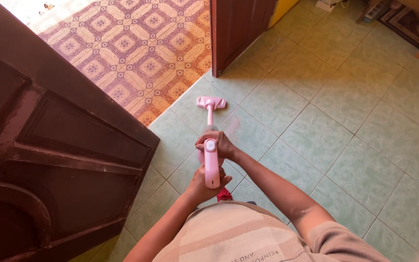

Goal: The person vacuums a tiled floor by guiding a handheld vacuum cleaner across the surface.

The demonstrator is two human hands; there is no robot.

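Pink stick vacuum (211,160) (both hands gripping), green tiled floor (316,126)

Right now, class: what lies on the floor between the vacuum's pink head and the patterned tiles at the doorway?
In the head view, only bare green floor tile separates the vacuum head from the patterned tiles.

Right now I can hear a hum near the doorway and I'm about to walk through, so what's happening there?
A person is holding a pink stick vacuum with both hands: the right hand grips higher on the body, the left hand wraps the handle end. Its floor head rests on the pale green tiled floor, close to the threshold where the patterned brown tiles begin. A dark wooden door stands open on the left.
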